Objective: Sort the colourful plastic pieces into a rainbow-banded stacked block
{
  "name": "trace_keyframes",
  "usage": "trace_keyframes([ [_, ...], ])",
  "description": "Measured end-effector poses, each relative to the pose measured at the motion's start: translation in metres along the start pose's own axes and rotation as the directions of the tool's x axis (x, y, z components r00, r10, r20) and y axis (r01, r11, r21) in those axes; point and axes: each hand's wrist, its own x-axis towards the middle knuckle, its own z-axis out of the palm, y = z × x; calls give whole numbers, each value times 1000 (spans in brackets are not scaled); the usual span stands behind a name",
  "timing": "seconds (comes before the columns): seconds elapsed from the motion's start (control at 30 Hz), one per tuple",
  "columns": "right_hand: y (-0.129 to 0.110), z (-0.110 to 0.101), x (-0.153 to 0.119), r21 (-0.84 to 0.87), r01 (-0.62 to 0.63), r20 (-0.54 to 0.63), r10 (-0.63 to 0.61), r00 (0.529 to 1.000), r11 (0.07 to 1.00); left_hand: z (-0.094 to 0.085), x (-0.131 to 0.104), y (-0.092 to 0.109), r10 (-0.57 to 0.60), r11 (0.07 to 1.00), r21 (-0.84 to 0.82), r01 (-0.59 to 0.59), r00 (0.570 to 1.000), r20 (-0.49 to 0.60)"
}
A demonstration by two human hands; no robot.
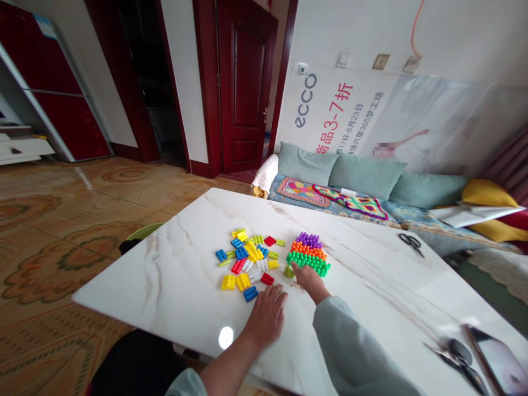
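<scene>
I reckon green beads [309, 263] light, stiff, slippery, pinch by sides; left grip [267, 314] loosely spread, right grip [308, 279] can't tell.

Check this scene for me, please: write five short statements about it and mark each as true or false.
1. The orange beads lie between the purple beads and the green beads. True.
2. The left hand touches the purple beads. False: it is near a blue plastic piece.
3. The scissors lie on the sofa. False: they lie on the marble-patterned table.
4. The right hand is at the green beads. True.
5. The red door is fully shut. False: it stands open.
</scene>
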Motion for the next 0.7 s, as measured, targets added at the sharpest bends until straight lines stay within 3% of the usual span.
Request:
trace_keyframes([
  [0.13, 6, 12, -28, 17, -44, -40, 44, 998, 999, -1, 1, 1, 4, 1000, -5, -4, 1000, -10],
  [0.3, 6, 38, -49, 174, 236, -184, -203, 962, 956, -2, 2, 2, 26, 1000, 7, -26, 999, -33],
  [0.37, 3, 43, -49, 226, 295, -220, -247, 944, 928, -1, 2, 1, 34, 999, 14, -34, 999, -37],
  [0.7, -7, 40, -45, 146, 254, -180, -227, 957, 956, 0, 3, 0, 34, 999, 0, -34, 998, -44],
])
